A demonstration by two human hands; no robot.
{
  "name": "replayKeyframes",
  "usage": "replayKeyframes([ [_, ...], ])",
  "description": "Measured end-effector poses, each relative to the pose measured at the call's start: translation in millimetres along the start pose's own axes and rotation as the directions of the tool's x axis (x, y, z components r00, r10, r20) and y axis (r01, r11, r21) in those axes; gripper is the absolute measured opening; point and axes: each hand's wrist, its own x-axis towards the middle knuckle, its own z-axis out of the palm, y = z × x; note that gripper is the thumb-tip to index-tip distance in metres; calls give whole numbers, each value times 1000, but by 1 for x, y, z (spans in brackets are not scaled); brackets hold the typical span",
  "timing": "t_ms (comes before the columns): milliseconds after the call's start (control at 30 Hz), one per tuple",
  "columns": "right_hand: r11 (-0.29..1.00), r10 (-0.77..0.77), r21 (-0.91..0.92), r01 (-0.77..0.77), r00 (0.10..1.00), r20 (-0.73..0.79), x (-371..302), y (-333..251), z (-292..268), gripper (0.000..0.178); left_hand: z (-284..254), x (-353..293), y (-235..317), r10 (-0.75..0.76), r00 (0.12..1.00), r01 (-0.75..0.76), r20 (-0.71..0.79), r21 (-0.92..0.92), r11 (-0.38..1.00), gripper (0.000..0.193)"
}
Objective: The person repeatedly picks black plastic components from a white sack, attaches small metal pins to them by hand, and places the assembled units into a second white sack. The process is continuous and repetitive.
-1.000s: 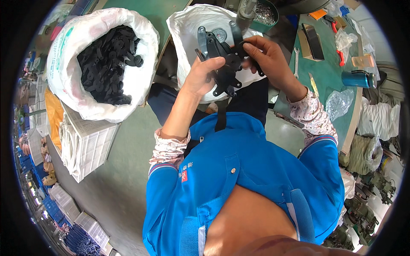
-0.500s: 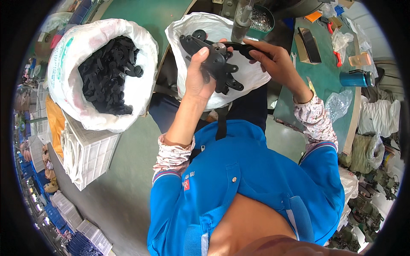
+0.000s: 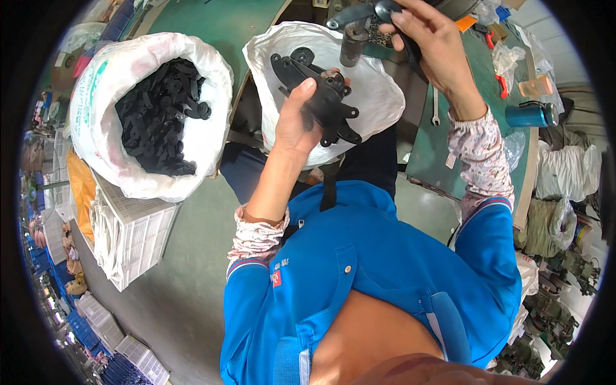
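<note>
My left hand point(image 3: 297, 128) is closed round a bunch of black plastic parts point(image 3: 326, 102), flat arms with round ends and small holes. It is held above an open white bag point(image 3: 380, 96), where a round black piece point(image 3: 302, 56) shows beside the bunch. Up at the top, my right hand point(image 3: 443, 54) grips a single curved black plastic part point(image 3: 357, 14) between thumb and fingers. That part is in front of a machine's metal post point(image 3: 353, 46) and hides some of it. Its contact with the post I cannot tell.
To the left, a large white bag point(image 3: 215, 128) full of black plastic pieces point(image 3: 157, 115) stands by a white plastic crate point(image 3: 138, 240). On the green bench point(image 3: 443, 151) at the right are a wrench point(image 3: 436, 106), a blue bottle point(image 3: 529, 115) and red-handled tools point(image 3: 500, 83).
My right hand has moved up and to the right, carrying one black part away from the bunch and up to the metal post. My left hand stays nearly in place.
</note>
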Motion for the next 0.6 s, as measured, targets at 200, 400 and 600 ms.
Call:
replayKeyframes([
  [200, 942, 336, -48, -333, 932, 134, 29, -12, -2, 24, 7, 3, -2, 63, 998, -63, -31, 21, 998, 46],
  [400, 917, 388, 56, -394, 917, 97, -1, 6, 5, 34, -6, 9, -3, 86, 996, -85, -40, 13, 996, 39],
  [600, 922, 61, -387, -1, 988, 144, -91, 50, 36, 58, -16, 14, -11, 97, 995, -94, -18, 101, 990, 46],
])
